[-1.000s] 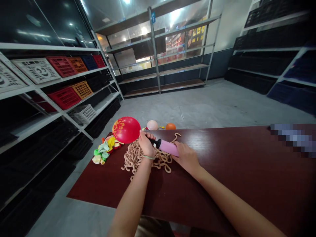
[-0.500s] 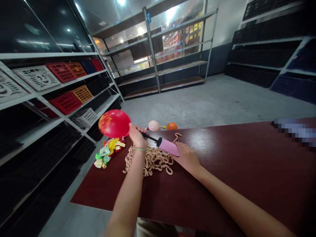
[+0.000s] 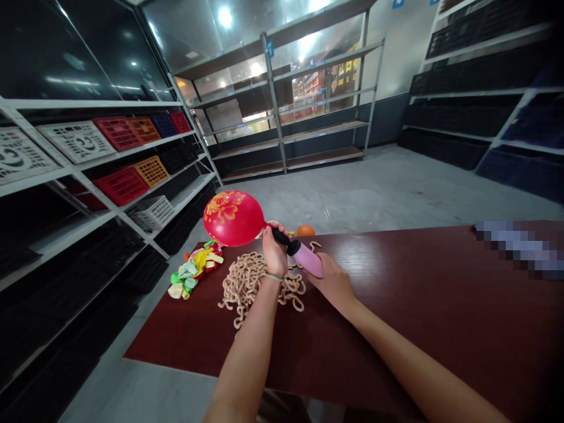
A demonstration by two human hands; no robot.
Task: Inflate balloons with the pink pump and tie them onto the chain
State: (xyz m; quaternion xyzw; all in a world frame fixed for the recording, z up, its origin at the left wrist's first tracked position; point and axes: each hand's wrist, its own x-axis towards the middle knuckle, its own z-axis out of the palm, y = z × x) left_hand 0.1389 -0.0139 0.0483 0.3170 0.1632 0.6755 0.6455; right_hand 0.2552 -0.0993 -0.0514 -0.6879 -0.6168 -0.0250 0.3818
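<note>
A red balloon (image 3: 233,218) with a yellow print is blown up and sits on the nozzle end of a pink and black hand balloon pump (image 3: 307,259). My left hand (image 3: 275,254) is closed around the balloon's neck at that black end. At the other end, my right hand (image 3: 333,283) is wrapped around the pink barrel. Beneath my left wrist lies a heap of tan, cord-like coils (image 3: 244,279), partly hidden by the forearm. Left of the heap is a pile of flat, uninflated balloons (image 3: 194,270) in several colours.
All this is above a dark red-brown table (image 3: 396,305). An orange balloon (image 3: 305,230) shows beyond its far edge. A pixelated patch (image 3: 520,244) covers something at the right. Shelves with plastic crates (image 3: 121,183) stand left, and a metal rack (image 3: 277,117) is behind.
My left hand and the red balloon have moved right, towards my right hand. The pump's black rod, which showed long before, is now pushed in. The view has tilted slightly.
</note>
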